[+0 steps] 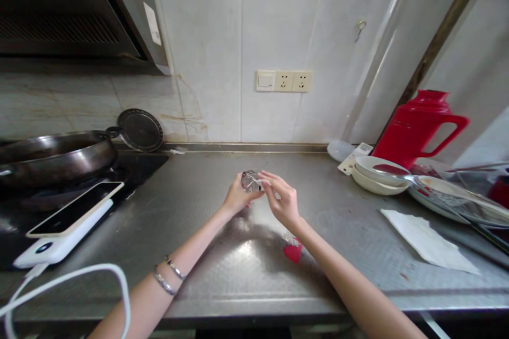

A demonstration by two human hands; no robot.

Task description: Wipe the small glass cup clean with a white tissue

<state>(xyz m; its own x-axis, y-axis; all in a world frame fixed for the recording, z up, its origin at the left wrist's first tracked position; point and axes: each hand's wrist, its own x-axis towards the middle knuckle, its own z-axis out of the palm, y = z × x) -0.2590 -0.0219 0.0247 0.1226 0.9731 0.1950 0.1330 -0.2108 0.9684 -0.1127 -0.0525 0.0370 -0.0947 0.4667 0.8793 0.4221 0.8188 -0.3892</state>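
Note:
Over the middle of the steel counter, my left hand (236,196) is wrapped round a small clear container (249,179) that looks like glass, with greyish lines showing in it. My right hand (283,197) meets it from the other side, thumb and fingers pinched on a thin white piece (262,182) at the container's edge. Whether that piece is tissue or plastic is too small to tell. Below my right wrist, a red scrap (293,250) with a pale printed edge lies on the counter.
To the left are a pan (59,156) on the black stove and a phone (77,209) on a white power bank (67,235) with a cable (79,275). On the right stand stacked bowls (377,183), a red thermos (417,127), plates and a white paper napkin (429,241).

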